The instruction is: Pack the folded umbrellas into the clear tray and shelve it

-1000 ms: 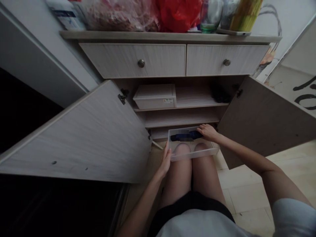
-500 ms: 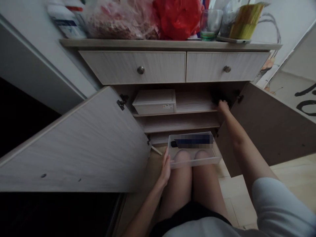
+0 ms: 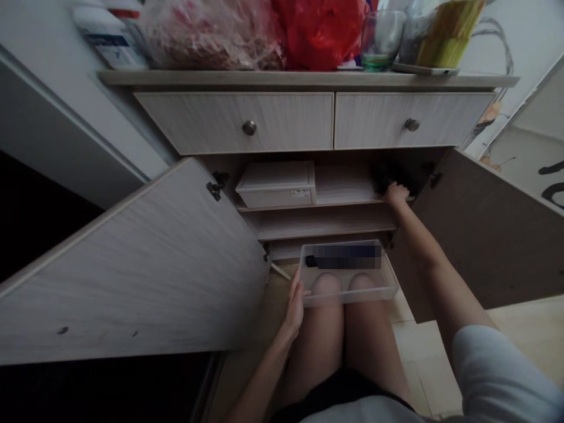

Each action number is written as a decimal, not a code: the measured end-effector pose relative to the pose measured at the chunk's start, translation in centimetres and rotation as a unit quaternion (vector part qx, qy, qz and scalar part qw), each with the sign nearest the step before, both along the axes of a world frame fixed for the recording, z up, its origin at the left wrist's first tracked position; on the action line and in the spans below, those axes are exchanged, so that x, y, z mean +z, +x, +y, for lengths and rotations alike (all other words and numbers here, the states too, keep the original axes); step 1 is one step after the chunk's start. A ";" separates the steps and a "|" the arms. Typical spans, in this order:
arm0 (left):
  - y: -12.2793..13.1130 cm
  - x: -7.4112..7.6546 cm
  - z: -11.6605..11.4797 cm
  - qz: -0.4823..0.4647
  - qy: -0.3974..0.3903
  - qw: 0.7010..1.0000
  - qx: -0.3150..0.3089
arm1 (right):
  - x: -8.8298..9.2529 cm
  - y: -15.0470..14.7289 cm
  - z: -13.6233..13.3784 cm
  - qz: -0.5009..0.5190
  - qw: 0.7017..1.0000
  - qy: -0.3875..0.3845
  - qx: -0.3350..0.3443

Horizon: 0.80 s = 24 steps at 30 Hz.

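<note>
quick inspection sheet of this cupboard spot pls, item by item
surface: top shelf of open cupboard; tiled floor below
job's things: clear bin over the person's knees, dark object inside; dark thing at shelf's right end
clutter: white box on top shelf; red bag, glass on cupboard top
grips: left hand holds bin's left edge; right hand on dark thing, grip unclear
cables: nothing seen
surroundings: left door, right door open; drawers shut

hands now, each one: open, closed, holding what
Left hand: closed on the left edge of the bin.
Right hand: touching a dark thing on the top shelf; grip cannot be told.
</note>
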<state>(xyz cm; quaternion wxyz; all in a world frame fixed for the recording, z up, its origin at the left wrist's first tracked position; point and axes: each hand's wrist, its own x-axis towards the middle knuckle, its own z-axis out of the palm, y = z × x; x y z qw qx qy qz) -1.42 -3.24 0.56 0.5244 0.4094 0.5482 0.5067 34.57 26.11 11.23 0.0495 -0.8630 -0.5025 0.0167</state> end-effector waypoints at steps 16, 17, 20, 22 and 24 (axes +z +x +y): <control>0.3 -0.4 0.1 0.013 0.000 1.000 0.008 | 0.7 -0.5 -9.0 0.237 0.932 0.091 0.260; 0.3 -0.5 0.1 0.013 -0.002 1.000 0.008 | 0.6 -0.5 -10.9 0.270 0.908 0.079 0.310; 0.4 -0.5 0.1 0.015 0.000 1.000 0.007 | 0.7 -0.7 -16.7 0.298 0.853 0.032 0.427; 0.5 -0.5 0.0 0.013 0.003 1.000 0.006 | 0.7 -1.4 -19.7 0.281 0.831 -0.003 0.479; 0.6 -0.5 0.0 0.007 0.004 1.000 0.005 | 0.5 -2.3 -21.6 0.243 0.825 -0.033 0.509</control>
